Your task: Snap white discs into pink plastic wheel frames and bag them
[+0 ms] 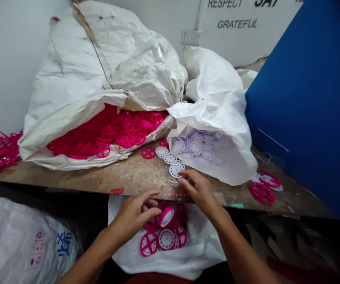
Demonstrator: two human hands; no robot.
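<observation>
My right hand reaches over the table edge, fingers apart, its fingertips at the rim of a white slotted disc. That disc is the nearest of several white discs lying in an overlapping row on the table. My left hand is open over the lap, thumb and fingers spread. Close to its thumb tip is a pink ring with a white disc in it, tilted, apart from the hand or barely touching; I cannot tell which. Below, more pink wheels fitted with white discs lie in a white sack.
A large white sack spills pink wheels at the left. Beside it, another sack holds white discs. Pink wheels and discs lie by a blue panel. Pink scraps are at far left.
</observation>
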